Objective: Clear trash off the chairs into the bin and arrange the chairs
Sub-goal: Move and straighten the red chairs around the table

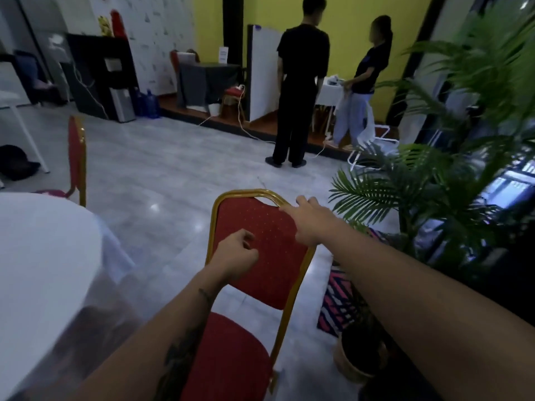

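A red padded chair [260, 267] with a gold metal frame stands right in front of me, its backrest facing me and its seat bare. My right hand [311, 221] lies over the top right corner of the backrest, fingers spread along the frame. My left hand [237, 253] hovers at the left side of the backrest with its fingers loosely curled; nothing is in it. A second red and gold chair [77, 157] stands side-on at the left, beside the table. No trash or bin shows in this view.
A round table with a white cloth [43, 256] fills the lower left. A potted palm [463, 157] in a woven pot and a patterned rug [338, 302] crowd the right. Two people [301, 88] stand ahead by a low stage; cables trail across the grey floor [162, 175].
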A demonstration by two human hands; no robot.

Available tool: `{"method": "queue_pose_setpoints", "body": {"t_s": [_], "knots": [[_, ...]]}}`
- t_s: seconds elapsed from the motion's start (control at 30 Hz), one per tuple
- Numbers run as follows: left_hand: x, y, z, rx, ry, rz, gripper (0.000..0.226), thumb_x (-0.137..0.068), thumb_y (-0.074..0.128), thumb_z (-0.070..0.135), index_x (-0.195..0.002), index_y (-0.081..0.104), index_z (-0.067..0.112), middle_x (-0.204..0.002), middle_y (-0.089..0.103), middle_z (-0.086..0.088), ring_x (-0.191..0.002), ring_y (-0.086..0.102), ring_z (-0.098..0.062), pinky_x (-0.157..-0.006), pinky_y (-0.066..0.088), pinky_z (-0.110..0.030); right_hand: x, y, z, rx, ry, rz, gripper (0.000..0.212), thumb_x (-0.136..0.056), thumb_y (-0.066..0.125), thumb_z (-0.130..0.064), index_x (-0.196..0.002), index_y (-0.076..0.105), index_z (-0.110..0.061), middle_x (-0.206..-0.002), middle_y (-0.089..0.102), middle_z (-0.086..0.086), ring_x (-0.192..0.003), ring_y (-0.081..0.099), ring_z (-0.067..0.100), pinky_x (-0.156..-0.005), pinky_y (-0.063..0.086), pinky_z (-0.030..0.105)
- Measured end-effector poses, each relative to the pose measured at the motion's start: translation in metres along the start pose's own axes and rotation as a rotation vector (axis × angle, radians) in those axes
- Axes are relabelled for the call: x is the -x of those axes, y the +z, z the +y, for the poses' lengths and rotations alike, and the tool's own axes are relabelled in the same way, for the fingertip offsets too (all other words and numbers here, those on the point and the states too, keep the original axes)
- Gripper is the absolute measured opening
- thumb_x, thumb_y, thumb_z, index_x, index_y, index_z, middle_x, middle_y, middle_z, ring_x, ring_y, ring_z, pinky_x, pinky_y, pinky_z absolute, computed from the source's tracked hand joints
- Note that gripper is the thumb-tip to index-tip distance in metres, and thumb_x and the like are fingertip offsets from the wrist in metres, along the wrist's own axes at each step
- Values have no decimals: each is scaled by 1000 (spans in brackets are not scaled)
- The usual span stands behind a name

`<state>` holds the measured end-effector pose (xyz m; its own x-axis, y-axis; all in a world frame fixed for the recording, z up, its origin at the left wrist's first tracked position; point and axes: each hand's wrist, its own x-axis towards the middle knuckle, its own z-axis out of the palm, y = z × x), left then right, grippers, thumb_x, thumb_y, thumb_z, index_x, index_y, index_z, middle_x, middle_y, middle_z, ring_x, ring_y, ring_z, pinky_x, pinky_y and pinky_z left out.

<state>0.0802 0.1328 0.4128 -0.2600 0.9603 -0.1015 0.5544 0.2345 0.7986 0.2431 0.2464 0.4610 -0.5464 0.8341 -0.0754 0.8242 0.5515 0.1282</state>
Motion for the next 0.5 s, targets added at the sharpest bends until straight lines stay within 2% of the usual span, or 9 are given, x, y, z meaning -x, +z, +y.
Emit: {"method": "queue_pose_setpoints", "body": {"t_s": [0.07,0.17,0.27,0.33,0.4,0.43,0.5], "knots": [[-32,27,1,11,-38,16,42,-91,60,24,-131,54,15,-107,60,-2,-86,61,-14,-69,51,-26,-44,12,18,68,-67,11,79,-87,62,-21,-154,23,-35,-148,30,15,-132,32,40,-92,47,48],[-81,68,7,29,-116,57,48,-87,64,30,-130,53,13,-106,60,-2,-89,61,-16,-74,51,-30,-104,31,40,164,-193,15,83,-87,64,-23,-155,20,-38,-149,30,16,-132,35,40,-92,47,47],[-120,107,14,86,-238,48,74,-75,69,48,-136,47,12,-129,55,-10,-116,58,-29,-99,50,-43,-144,49,56,235,-321,12,81,-90,63,-27,-155,18,-41,-150,29,16,-129,37,39,-91,45,47],[-144,136,24,158,-369,-12,104,-71,70,61,-151,25,13,-149,33,-15,-135,41,-38,-113,37,-46,-171,56,69,298,-413,6,74,-94,57,-32,-155,16,-42,-151,27,17,-130,37,38,-93,43,46],[-158,161,36,198,-448,-57,126,-73,71,65,-157,-5,12,-161,3,-18,-146,21,-42,-116,28,-48,-184,55,76,361,-489,1,69,-98,52,-34,-156,14,-42,-153,26,17,-132,35,38,-95,40,44],[-163,173,44,210,-477,-44,132,-73,72,65,-156,-15,11,-163,-7,-18,-148,14,-43,-116,26,-48,-190,52,78,385,-521,-1,68,-99,51,-33,-156,13,-42,-154,25,17,-133,35,37,-95,39,44],[-175,198,53,236,-510,56,136,-74,73,64,-154,-21,6,-162,-14,-21,-148,12,-45,-116,26,-50,-201,54,75,403,-572,-3,66,-99,52,-32,-155,18,-40,-152,29,16,-131,38,35,-94,39,42]]}}
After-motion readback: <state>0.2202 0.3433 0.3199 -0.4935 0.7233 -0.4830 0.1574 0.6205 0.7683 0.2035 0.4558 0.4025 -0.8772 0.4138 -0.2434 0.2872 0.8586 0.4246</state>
